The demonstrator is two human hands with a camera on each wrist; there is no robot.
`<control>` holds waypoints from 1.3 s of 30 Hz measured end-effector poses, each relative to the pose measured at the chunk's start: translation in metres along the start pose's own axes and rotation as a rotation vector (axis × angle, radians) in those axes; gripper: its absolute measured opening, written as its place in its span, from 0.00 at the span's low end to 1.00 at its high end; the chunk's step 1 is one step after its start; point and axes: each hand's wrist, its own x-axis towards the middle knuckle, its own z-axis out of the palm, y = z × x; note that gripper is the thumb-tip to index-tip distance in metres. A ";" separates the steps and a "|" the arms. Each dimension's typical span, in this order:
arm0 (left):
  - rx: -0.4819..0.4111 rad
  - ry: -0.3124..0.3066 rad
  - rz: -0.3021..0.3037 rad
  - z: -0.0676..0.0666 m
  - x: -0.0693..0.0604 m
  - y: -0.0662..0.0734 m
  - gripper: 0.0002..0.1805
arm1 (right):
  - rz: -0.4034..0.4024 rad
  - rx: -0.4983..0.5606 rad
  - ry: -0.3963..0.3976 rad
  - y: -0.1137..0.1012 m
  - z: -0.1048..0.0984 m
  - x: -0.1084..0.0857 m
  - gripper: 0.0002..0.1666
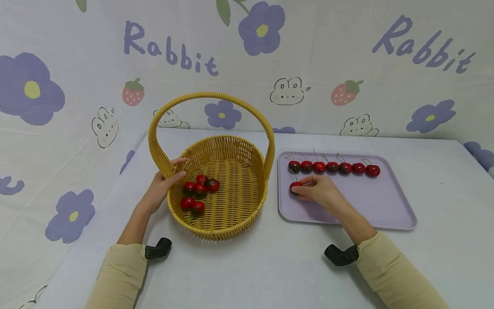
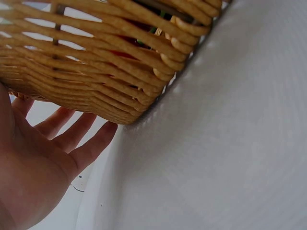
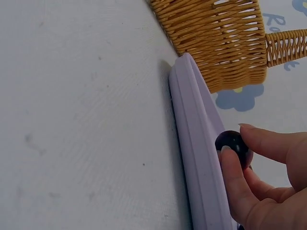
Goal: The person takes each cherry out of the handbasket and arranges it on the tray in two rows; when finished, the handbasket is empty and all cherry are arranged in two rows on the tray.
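My left hand (image 1: 158, 191) holds the left side of a yellow woven basket (image 1: 239, 214) by the base of its tall arched handle. In the left wrist view, its spread fingers (image 2: 91, 141) lie against the outside of the weave. Several dark red cherries (image 1: 200, 189) sit in the left part of the basket. Over the left part of a lilac tray (image 1: 370, 201), my right hand (image 1: 320, 191) pinches one cherry (image 3: 235, 146) between thumb and fingertips, its stem pointing up. Just behind it, several cherries (image 1: 319, 167) stand in a row along the tray's far side.
A white-covered table (image 1: 247, 274) carries the basket on the left and the tray on the right, with a narrow gap between them. Behind stands a patterned cloth backdrop (image 1: 324, 51) with flowers, rabbits and lettering. A black device (image 1: 341, 255) is worn at each wrist.
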 end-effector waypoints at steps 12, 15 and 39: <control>0.007 0.003 0.006 0.001 -0.002 0.002 0.29 | -0.010 -0.088 -0.002 0.000 -0.002 -0.001 0.23; 0.008 0.003 0.007 0.001 -0.003 0.002 0.29 | -0.017 -0.093 -0.010 -0.001 -0.002 -0.001 0.24; -0.015 -0.006 0.010 0.002 -0.001 0.002 0.29 | -0.028 -0.182 0.018 -0.007 0.001 0.007 0.22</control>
